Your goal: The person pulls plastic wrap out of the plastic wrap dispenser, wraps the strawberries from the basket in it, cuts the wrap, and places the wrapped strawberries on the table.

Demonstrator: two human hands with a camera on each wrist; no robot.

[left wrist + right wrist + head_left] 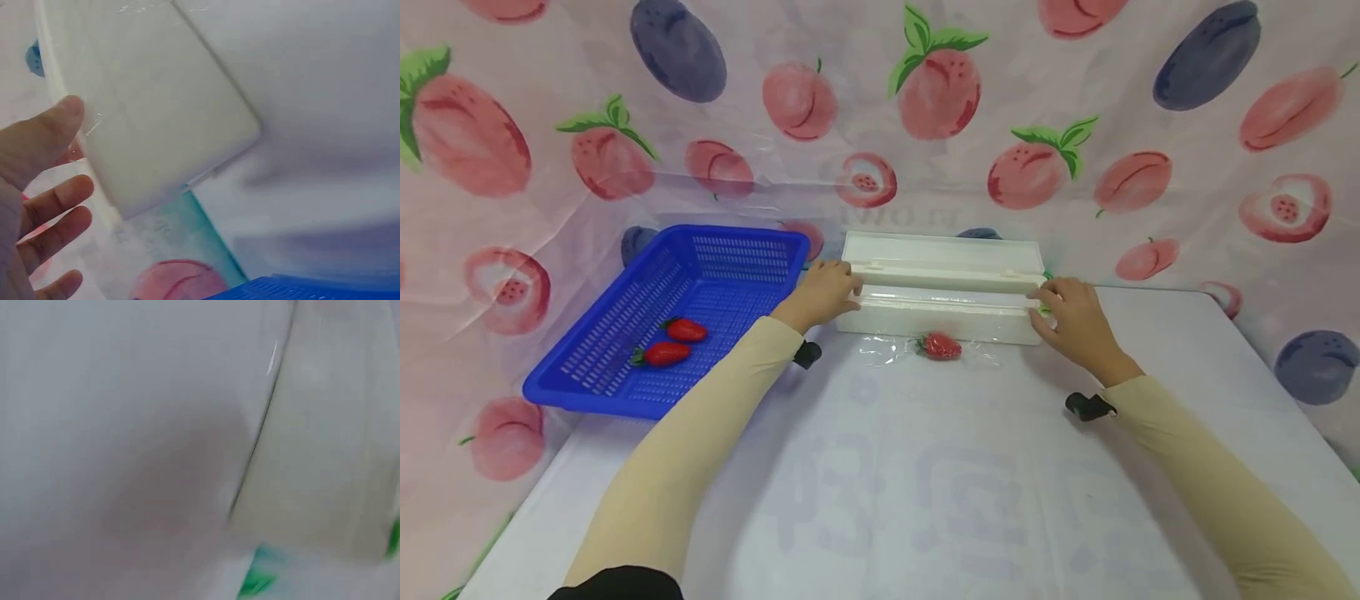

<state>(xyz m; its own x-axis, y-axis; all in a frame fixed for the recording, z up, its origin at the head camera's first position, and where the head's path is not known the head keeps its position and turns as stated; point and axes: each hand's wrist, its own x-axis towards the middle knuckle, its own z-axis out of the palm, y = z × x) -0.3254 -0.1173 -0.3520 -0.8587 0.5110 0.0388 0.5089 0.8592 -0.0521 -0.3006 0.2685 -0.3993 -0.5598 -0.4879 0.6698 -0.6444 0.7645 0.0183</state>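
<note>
A white cling film box [940, 321] lies on the table, its long lid [940, 250] raised at the back. Clear film hangs over its front to the tabletop, where a red strawberry [942, 346] lies in it. My left hand [822, 293] grips the box's left end; in the left wrist view its thumb [65, 115] rests at the box edge, other fingers spread beside it. Around the right end curl the thumb and fingers of my right hand [1075, 321]. The right wrist view shows the box's end [312, 456], blurred, without the hand.
At the left stands a blue plastic basket [587, 408] holding two red strawberries [666, 354]. Behind the table [925, 500] hangs a fruit-print cloth [940, 167], close to the raised lid. The basket's right rim is near my left forearm.
</note>
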